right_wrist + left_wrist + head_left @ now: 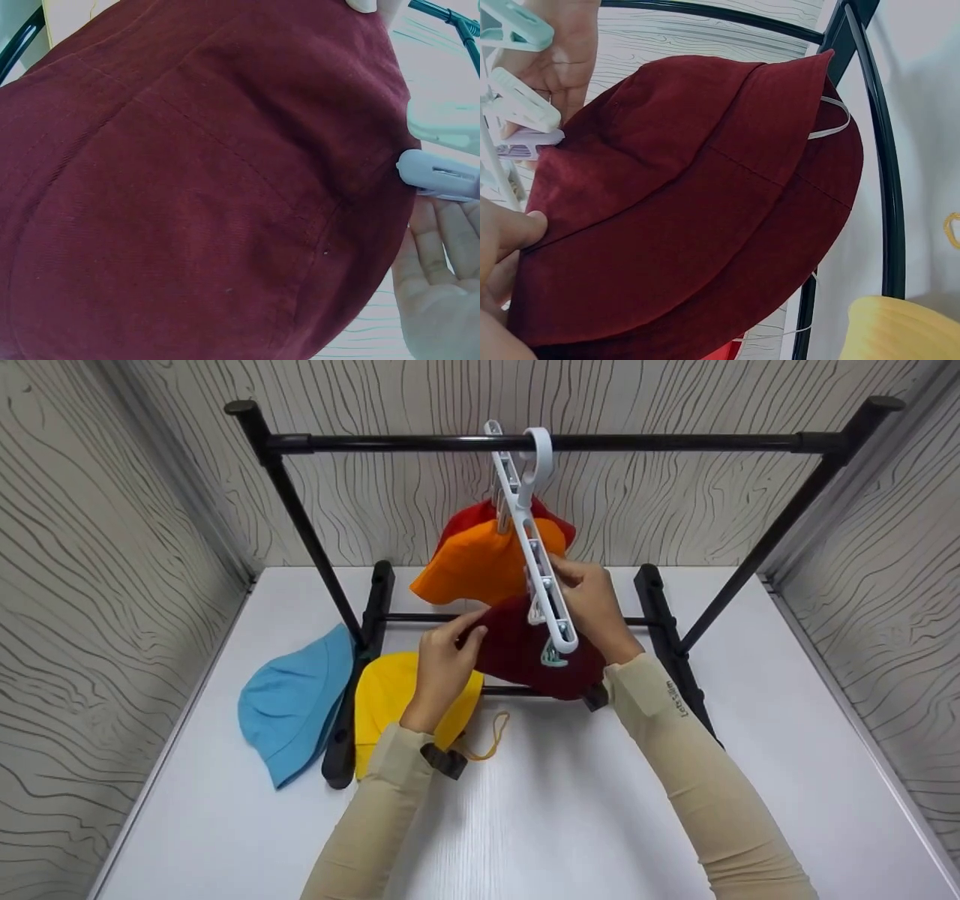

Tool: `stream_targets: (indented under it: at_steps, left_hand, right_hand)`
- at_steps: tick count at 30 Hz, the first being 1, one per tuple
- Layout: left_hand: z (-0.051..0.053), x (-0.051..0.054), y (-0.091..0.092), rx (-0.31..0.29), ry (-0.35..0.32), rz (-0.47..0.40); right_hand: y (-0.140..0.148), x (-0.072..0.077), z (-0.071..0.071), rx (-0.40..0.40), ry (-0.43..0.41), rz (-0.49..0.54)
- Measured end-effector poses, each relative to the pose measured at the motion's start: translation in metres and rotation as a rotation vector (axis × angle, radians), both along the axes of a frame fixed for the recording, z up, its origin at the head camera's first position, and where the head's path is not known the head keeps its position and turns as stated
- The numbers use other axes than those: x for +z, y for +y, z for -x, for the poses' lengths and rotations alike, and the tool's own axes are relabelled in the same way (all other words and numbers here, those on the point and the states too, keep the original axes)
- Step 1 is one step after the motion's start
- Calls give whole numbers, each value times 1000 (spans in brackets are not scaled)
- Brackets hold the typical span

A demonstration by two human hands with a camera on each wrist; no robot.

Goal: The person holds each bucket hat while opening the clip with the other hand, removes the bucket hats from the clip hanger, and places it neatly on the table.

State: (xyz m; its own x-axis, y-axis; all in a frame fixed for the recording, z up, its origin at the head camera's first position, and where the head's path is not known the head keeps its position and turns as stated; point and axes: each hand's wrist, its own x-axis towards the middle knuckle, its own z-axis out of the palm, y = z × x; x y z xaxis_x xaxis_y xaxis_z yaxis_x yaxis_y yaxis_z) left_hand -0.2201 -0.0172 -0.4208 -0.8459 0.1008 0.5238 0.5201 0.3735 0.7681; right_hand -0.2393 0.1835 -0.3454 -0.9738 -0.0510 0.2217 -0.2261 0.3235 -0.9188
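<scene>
A maroon bucket hat (pixel 517 652) (pixel 660 187) (pixel 172 180) hangs below a white clip hanger (pixel 551 592), its crown edge in a pale purple clip (pixel 532 144) (pixel 439 172). My left hand (pixel 442 667) (pixel 499 262) pinches the hat's edge between thumb and fingers. Behind the hanger, my right hand (pixel 596 604) (pixel 562 56) (pixel 442 285) has its fingertips around the back of the purple clip, partly hidden by it; other fingers extend fairly straight. An orange hat (pixel 480 559) and a red hat (pixel 465 519) hang farther back.
A black rack bar (pixel 675 443) carries the hangers. On the white table (pixel 187 825) at the left lie a blue bucket hat (pixel 292 705) and a yellow hat (pixel 386 682) with a cord. The rack's black feet (pixel 341 735) and lower crossbars stand around the hats.
</scene>
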Motion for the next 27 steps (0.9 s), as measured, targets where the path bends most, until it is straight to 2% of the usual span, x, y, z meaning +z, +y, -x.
stream_targets:
  at_steps: [6, 12, 20, 27]
  left_hand:
    - [0, -2, 0, -4, 8, 1]
    - [-1, -3, 0, -14, -21, -19]
    - [-6, -6, -2, -46, -148, -63]
    - [-7, -13, -2, -57, -181, -85]
  right_hand:
    - [0, -1, 0, 45, 5, 77]
    - [0, -1, 0, 61, -1, 114]
    - [-1, 1, -1, 16, -33, 84]
    - [-3, 0, -1, 29, -10, 97]
